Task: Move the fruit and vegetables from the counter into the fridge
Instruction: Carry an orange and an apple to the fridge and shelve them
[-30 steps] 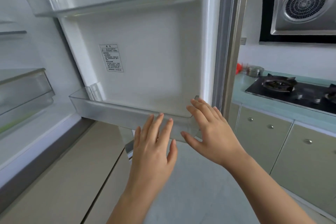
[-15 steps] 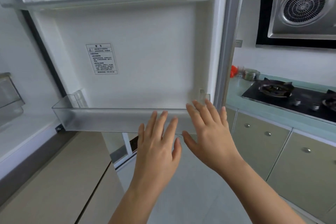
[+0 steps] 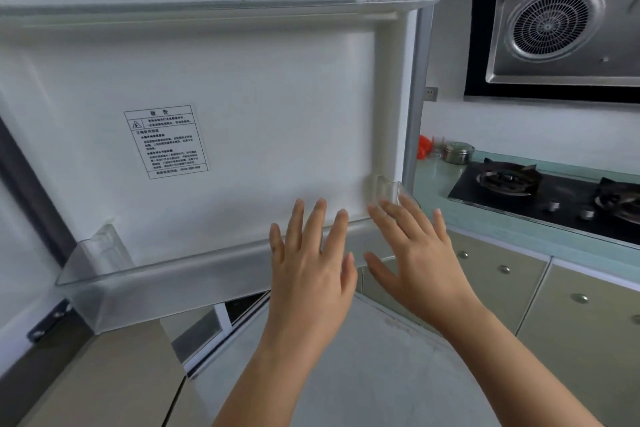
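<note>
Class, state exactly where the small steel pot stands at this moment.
In the head view the small steel pot stands on the right, at the far left end of the green counter, between a red object and the gas hob.

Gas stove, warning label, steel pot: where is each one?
Gas stove [image 3: 540, 196]: head view, black glass top.
Warning label [image 3: 166, 141]: head view, middle of the printed text.
Steel pot [image 3: 458, 152]: head view, its side wall.

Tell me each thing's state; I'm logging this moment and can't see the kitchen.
Fridge door: open, inner side facing the camera.
Lower door bin: empty.
Left hand: open, fingers spread, holding nothing.
Right hand: open, holding nothing.
Gas hob: no flame visible.
Steel container: lid on.
</note>
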Tool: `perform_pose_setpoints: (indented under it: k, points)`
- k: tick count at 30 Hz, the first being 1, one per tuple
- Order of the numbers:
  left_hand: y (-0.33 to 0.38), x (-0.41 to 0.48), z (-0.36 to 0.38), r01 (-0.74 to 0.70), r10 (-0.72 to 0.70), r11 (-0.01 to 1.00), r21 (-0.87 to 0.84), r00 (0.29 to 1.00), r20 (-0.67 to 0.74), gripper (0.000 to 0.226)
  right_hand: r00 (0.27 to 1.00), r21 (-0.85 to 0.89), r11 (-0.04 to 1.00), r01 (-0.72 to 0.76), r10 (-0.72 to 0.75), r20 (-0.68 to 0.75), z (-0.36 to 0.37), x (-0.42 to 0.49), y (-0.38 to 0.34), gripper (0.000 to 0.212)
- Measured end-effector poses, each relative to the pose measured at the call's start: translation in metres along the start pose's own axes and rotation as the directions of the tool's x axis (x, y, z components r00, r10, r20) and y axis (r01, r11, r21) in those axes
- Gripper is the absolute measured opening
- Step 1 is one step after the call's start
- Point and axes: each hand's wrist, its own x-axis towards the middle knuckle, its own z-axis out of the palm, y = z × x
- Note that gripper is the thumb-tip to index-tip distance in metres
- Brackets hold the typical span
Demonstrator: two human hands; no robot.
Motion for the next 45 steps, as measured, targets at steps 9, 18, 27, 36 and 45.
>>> perform_pose_setpoints:
  k: [9, 18, 27, 36, 45]
  points:
    - [-0.012, 0.016, 0.023, -0.035, 0.037, 0.998, -0.046, 0.999, 0.039, 0.044, 0.997, -0.018, 1.0, -0.025, 0.026, 0.068, 0.018, 0.028, 0.016, 0.059]
    - [0.004, 0.028, 0.037, -0.144, 0.126, 0.966, -0.214, 0.988, -0.092, 0.035, 0.994, 0.015, 0.994, -0.108, 0.108, -0.006, 0.007, 0.023, 0.023, 0.054]
    - [0.078, 0.036, 0.075, -0.273, 0.25, 0.849, -0.453, 0.962, -0.111, 0.036, 0.924, -0.235, 0.895, -0.379, 0.352, -0.152, -0.043, -0.049, 0.069, 0.043]
    - [0.213, 0.014, 0.095, -0.439, 0.548, 0.55, -0.71, 0.832, -0.09, 0.041, 0.745, -0.414, 0.625, -0.662, 0.606, -0.277, -0.115, -0.155, 0.113, 0.044]
    - [0.374, -0.015, 0.089, -0.485, 0.683, 0.308, -0.818, 0.711, -0.165, 0.041, 0.577, -0.481, 0.369, -0.796, 0.702, -0.417, -0.197, -0.258, 0.172, 0.046]
